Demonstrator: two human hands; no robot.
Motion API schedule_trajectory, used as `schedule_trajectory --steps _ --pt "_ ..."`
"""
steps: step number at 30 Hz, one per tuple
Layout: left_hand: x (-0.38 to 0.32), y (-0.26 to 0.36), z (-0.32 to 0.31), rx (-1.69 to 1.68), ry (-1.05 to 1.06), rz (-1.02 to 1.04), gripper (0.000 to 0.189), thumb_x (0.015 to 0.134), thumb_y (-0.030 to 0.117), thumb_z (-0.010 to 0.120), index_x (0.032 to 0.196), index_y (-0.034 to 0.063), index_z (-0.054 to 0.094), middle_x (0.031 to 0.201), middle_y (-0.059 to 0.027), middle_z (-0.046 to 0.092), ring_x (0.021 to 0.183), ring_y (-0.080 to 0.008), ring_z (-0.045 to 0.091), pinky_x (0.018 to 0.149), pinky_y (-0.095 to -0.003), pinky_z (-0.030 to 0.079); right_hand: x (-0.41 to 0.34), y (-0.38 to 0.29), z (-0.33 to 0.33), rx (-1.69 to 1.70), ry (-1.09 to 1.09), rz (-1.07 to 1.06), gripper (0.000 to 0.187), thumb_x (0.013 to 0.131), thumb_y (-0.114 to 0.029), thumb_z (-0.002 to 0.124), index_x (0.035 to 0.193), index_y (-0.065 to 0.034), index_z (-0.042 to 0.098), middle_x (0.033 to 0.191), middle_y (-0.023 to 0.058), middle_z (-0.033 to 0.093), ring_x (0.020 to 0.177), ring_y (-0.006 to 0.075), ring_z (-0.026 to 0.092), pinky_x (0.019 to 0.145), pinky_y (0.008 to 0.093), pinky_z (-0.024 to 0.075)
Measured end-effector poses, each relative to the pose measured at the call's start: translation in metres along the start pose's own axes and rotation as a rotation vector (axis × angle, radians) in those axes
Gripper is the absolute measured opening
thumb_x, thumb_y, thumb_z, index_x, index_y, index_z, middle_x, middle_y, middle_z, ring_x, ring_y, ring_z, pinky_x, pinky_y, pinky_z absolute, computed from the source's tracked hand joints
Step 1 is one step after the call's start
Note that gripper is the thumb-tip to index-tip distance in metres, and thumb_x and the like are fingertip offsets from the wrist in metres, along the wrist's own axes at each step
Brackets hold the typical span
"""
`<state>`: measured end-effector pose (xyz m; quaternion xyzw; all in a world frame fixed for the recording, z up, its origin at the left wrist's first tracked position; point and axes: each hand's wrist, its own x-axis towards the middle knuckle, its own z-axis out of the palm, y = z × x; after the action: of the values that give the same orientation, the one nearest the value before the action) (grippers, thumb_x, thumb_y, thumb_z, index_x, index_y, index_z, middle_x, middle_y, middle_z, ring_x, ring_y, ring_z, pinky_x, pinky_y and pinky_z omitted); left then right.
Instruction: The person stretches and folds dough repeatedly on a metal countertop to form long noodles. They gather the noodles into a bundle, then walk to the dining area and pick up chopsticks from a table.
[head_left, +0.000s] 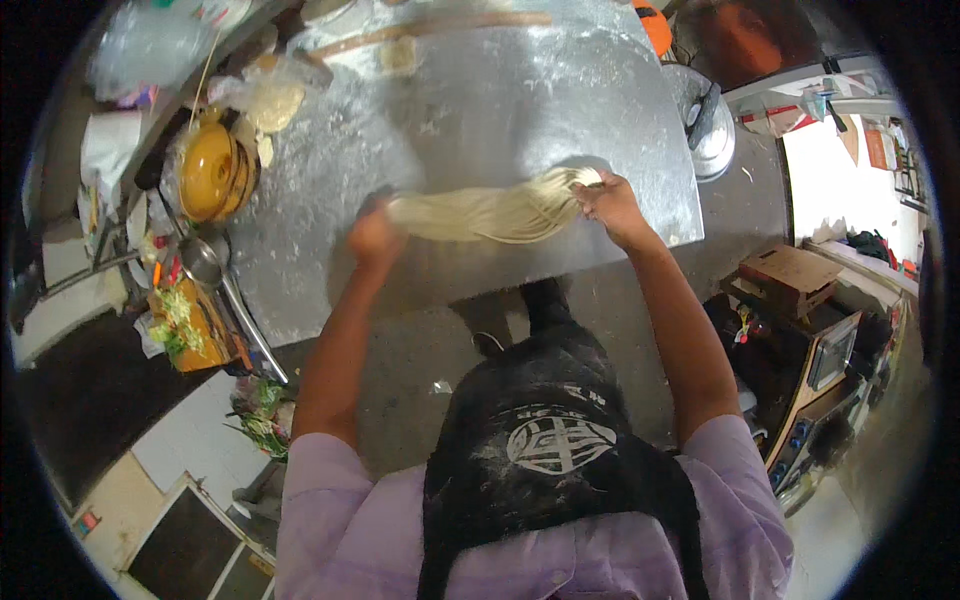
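Note:
A thick skein of pale dough noodles (480, 215) spans the space between my two hands over the near part of a floured metal table (465, 127). My left hand (377, 234), blurred, is closed around one end of the skein. At the other end, my right hand (613, 210) grips the gathered noodles with its fingers. The strands sag a little and spread apart toward the right. Whether any strand touches the tabletop, I cannot tell.
A wooden rolling pin (435, 34) lies at the table's far side. Along the left edge sit yellow bowls (214, 172), a metal ladle (244, 319) and a cutting board with chopped greens (184, 322). A lidded metal pot (712, 139) stands off the right edge.

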<state>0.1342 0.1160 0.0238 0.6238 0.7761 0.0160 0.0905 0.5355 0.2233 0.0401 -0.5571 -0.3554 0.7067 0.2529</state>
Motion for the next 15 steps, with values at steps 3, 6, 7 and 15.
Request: schedule_trajectory --steps 3,6,7,15 --pt "-0.024 0.039 -0.003 -0.158 0.423 0.26 0.029 0.079 0.021 0.071 0.106 0.0126 0.067 0.08 -0.0109 0.069 0.071 -0.0335 0.067 0.062 -0.0494 0.051 -0.06 -0.034 0.049 -0.256 -0.126 0.003 0.021 0.088 -0.012 0.074 0.105 -0.0025 0.067 0.075 -0.0009 0.063 0.06 0.0065 0.051 0.052 0.0234 0.0408" --pt "-0.066 0.1 -0.129 -0.337 0.263 0.492 0.019 0.081 0.024 0.071 0.094 0.0104 0.065 0.075 -0.0116 0.067 0.067 -0.0307 0.067 0.054 -0.0431 0.05 -0.165 -0.102 0.093 -0.574 -0.319 -0.067 0.02 0.087 -0.011 0.074 0.104 -0.0046 0.068 0.076 0.0007 0.064 0.06 0.0101 0.055 0.054 0.0272 0.0434" --pt "-0.081 0.111 -0.176 -0.479 0.347 0.66 0.021 0.083 0.027 0.07 0.088 0.0076 0.064 0.073 -0.0128 0.066 0.066 -0.0304 0.068 0.053 -0.0401 0.052 -0.195 -0.123 0.099 -0.691 -0.425 -0.141 0.02 0.088 -0.011 0.073 0.105 -0.0048 0.067 0.078 0.0034 0.065 0.063 0.0138 0.059 0.056 0.0301 0.0459" --pt "-0.125 0.088 -0.285 -0.604 0.385 0.883 0.019 0.074 0.017 0.074 0.092 0.0134 0.066 0.086 -0.0063 0.071 0.072 -0.026 0.068 0.059 -0.0371 0.049 -0.258 -0.172 0.078 -0.295 -1.036 -0.823 0.011 0.08 -0.01 0.08 0.078 -0.0068 0.069 0.077 0.0099 0.069 0.062 0.0269 0.066 0.055 0.0355 0.0503"
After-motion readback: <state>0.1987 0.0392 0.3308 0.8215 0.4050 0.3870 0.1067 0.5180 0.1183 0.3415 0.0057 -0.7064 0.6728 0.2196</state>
